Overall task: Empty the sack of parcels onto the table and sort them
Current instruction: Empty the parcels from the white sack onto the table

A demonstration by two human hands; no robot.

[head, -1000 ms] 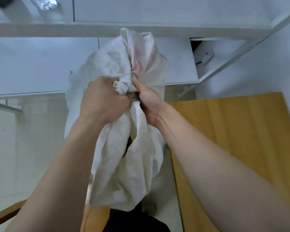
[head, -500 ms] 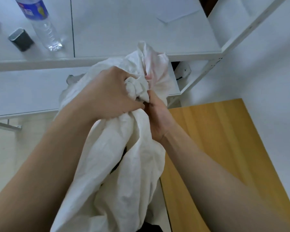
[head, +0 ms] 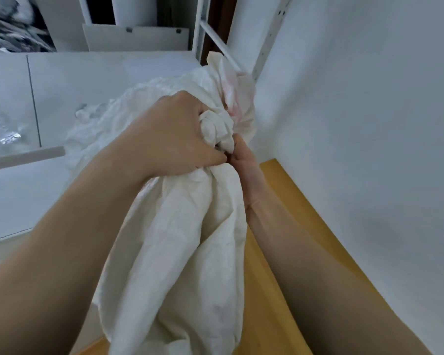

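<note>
My left grip [head: 174, 134] and right grip [head: 245, 166] are both clenched round the sack [head: 185, 239] neck; it hangs over the desk [head: 305, 226] left edge, so opening here could spill parcels overboard.

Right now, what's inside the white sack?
Nothing inside shows. The left hand and right hand grip the white sack at its bunched neck, so the cloth hides whatever it holds.

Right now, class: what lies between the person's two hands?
Head view: the bunched neck of the white sack, gripped by the left hand and the right hand.
</note>
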